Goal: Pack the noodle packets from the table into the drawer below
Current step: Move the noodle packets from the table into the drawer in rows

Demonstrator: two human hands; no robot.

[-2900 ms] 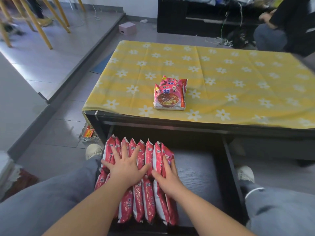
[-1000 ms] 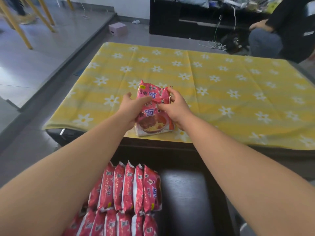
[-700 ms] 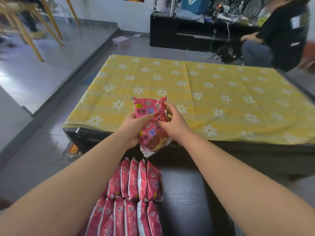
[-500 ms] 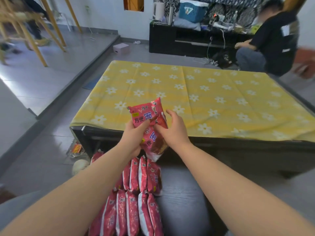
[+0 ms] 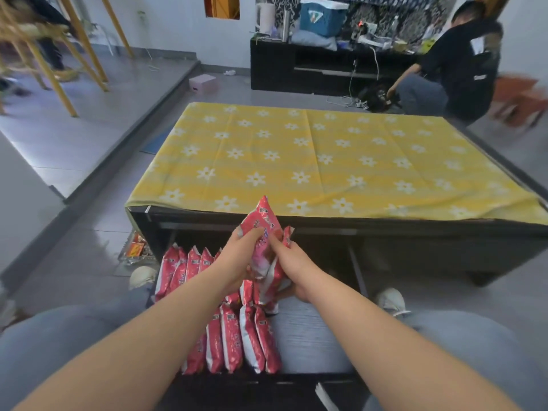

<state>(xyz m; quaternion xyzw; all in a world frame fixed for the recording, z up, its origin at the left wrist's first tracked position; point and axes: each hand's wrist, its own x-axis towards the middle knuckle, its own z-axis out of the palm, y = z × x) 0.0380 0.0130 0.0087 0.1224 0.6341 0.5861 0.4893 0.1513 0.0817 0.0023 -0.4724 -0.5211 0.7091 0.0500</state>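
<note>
Two red noodle packets (image 5: 265,232) stand upright between my hands, just in front of the table's edge and above the open dark drawer (image 5: 308,339). My left hand (image 5: 238,256) grips them from the left side, my right hand (image 5: 292,269) from the right and below. Several red packets (image 5: 231,336) stand on edge in rows along the left half of the drawer. The table (image 5: 326,161) wears a yellow cloth with white flowers and bears no packets.
The drawer's right half shows bare dark bottom. My knees in grey trousers flank the drawer. A person in black (image 5: 453,63) crouches at the far right by a black cabinet (image 5: 311,69). Snack wrappers (image 5: 135,249) lie on the floor at the table's left corner.
Both hands picked the two packets up off the table and have brought them down and toward me, from over the table's edge to just above the packed rows in the drawer.
</note>
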